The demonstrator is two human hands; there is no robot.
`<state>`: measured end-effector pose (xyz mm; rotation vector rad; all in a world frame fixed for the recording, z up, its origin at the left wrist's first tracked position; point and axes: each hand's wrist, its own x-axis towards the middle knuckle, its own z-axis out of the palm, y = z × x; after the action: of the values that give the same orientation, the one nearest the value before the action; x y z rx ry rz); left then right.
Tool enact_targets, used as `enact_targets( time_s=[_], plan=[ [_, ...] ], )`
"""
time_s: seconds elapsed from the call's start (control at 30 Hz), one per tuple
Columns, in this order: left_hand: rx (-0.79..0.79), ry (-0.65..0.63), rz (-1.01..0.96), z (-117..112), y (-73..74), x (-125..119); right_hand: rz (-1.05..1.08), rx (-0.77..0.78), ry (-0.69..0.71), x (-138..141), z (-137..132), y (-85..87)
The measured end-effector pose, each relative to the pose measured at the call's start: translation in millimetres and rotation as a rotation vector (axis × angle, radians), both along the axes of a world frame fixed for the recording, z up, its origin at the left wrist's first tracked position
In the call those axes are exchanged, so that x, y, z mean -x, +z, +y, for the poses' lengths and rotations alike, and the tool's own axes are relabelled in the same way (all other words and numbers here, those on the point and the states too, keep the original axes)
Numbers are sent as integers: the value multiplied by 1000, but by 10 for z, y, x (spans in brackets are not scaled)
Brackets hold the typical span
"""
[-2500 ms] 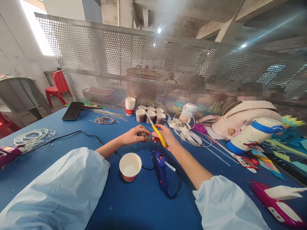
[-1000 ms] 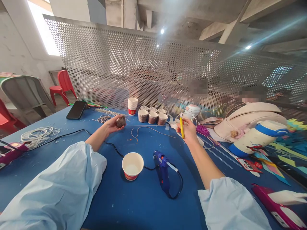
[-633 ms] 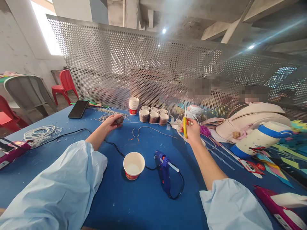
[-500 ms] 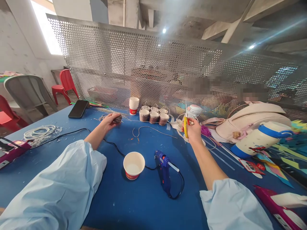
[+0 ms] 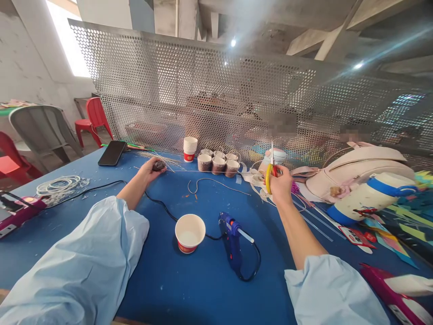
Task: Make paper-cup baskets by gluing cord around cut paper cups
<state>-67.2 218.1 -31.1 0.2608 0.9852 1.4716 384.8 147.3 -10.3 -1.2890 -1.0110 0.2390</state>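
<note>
My left hand is closed on a small string-wrapped cup, low over the blue table far out to the left. My right hand grips yellow-handled scissors, blades pointing up, near a tangle of white ribbon. A loose length of brown string lies on the table between my hands. In front of me stand a white paper cup and a blue glue gun with its black cord.
Several wrapped cups and a stack of paper cups stand by the perforated metal screen. A phone lies far left, coiled cord beside it. A pink bag, a bottle and coloured paper crowd the right.
My hands were together, scissors at the wrapped cup. They have moved apart: the left carried the cup out to the far left, the right lifted the scissors to the right.
</note>
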Motion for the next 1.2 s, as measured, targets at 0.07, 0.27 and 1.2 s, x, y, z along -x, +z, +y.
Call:
enact_targets(
  time_s=[0.07,0.27,1.2],
  plan=[
    [17,-14,28,-16,8,28,-32,-2,-41,-53,16,-5],
    [42,-26,85,-74,48,164,-130,-3,-144,-165,-10,33],
    [-68,-78,89,-181,295,-90,-338,25,-98,-118,-192,335]
  ],
)
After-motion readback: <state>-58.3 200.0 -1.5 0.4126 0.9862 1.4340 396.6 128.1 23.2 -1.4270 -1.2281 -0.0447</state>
